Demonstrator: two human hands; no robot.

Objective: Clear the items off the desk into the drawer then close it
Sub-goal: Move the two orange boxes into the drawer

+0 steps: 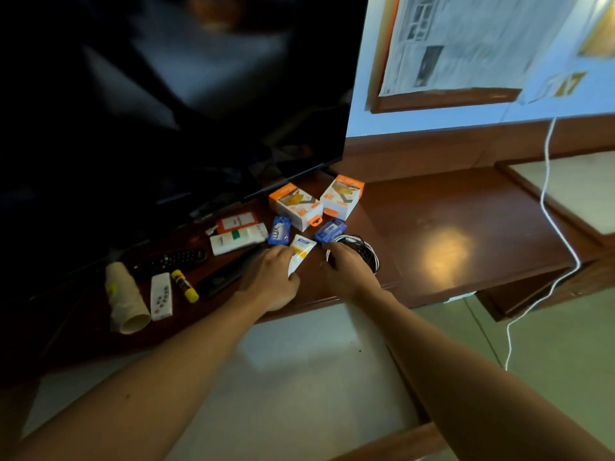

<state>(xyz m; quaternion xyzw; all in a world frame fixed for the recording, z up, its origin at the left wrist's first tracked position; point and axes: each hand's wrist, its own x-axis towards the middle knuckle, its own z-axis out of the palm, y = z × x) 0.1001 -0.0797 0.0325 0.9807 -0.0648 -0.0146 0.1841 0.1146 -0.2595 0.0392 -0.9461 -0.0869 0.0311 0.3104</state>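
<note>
My left hand (273, 277) is closed around the lower end of a white and yellow tube (301, 249) on the dark wooden desk (466, 227). My right hand (347, 266) rests on a coil of black and white cable (364, 249), fingers curled over its near edge. Just beyond lie two blue packets (279, 230) (330, 230) and two orange-and-white boxes (295, 205) (342, 196). To the left are a white tube (238, 239), a red card (237, 221), two black remotes (173, 259) (229, 272), a glue stick (184, 285), a white remote (161, 296) and a cardboard roll (124, 297). No drawer is visible.
A large dark TV screen (166, 94) stands over the desk's left half. A white cord (545, 201) hangs down across the desk's right end to the floor. A lower wooden shelf (565, 294) sits at the right. Newspaper (466, 38) covers a framed panel on the wall.
</note>
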